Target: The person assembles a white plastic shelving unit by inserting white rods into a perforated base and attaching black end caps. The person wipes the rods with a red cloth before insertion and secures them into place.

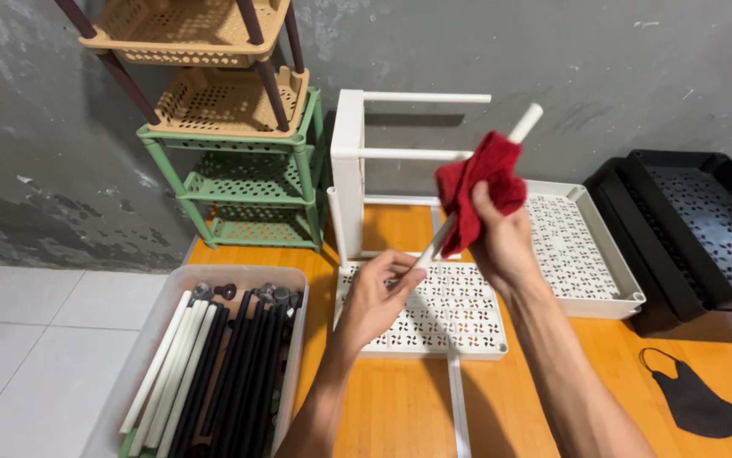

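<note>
White tube [434,246] gripped; red cloth [478,188] wraps it.

Your right hand [502,242] wraps a red cloth [478,191] around a white tube [525,124]. White perforated trays [459,318] sit near you, black trays [697,229] right, a green rack [247,170] and tan baskets [213,59] far left, on an orange table [400,407].

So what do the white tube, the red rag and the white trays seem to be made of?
The white tube looks like smooth plastic with a dull sheen, though painted metal is possible. The red rag, held by the right hand, is soft cloth: it folds and bunches around the tube. The white trays look like moulded matte plastic, with regular cut-out holes. The left hand holds the tube's lower end.
</note>
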